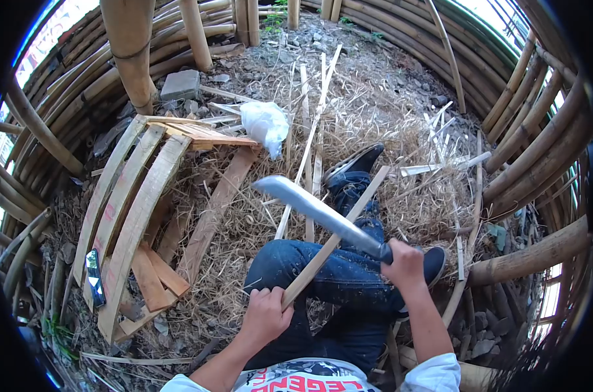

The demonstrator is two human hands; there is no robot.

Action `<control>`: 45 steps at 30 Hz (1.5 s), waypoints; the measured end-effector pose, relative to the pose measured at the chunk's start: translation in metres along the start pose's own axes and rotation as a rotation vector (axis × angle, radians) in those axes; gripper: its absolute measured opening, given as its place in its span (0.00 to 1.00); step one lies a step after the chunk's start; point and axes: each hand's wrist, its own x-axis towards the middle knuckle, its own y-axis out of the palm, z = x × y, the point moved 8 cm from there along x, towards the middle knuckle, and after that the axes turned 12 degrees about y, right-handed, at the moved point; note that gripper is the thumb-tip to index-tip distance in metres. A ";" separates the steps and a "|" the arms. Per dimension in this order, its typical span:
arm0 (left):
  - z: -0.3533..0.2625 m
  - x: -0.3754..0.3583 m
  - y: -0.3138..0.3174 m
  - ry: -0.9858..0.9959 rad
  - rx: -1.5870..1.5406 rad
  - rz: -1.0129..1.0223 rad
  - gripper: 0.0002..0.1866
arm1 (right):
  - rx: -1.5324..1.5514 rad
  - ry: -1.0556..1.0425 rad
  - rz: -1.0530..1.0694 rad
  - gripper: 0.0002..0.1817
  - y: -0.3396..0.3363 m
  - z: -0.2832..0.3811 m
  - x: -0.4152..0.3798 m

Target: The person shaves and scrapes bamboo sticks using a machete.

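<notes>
Head view: left fingers (265, 298) clamp a wooden strip (319, 261), its end part-hidden, right fingers (403, 255) a half-covered machete handle (386, 253).

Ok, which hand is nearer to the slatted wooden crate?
Left. The left hand grips the lower end of a wooden strip, just right of the crate; the right hand, on the handle of the large knife, is farther right.

Single head view, facing forward and down, wide fisheye, above left hand (266, 315) and right hand (405, 264)
</notes>
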 end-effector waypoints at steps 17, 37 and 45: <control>0.001 0.004 -0.002 -0.018 -0.005 0.016 0.11 | 0.149 0.246 -0.042 0.10 0.029 -0.019 0.027; 0.003 0.000 0.001 -0.032 0.023 0.011 0.12 | 0.497 0.163 0.232 0.15 0.061 0.091 -0.087; -0.007 -0.001 -0.004 0.060 0.032 -0.053 0.11 | 0.786 0.223 0.217 0.15 0.052 0.097 -0.110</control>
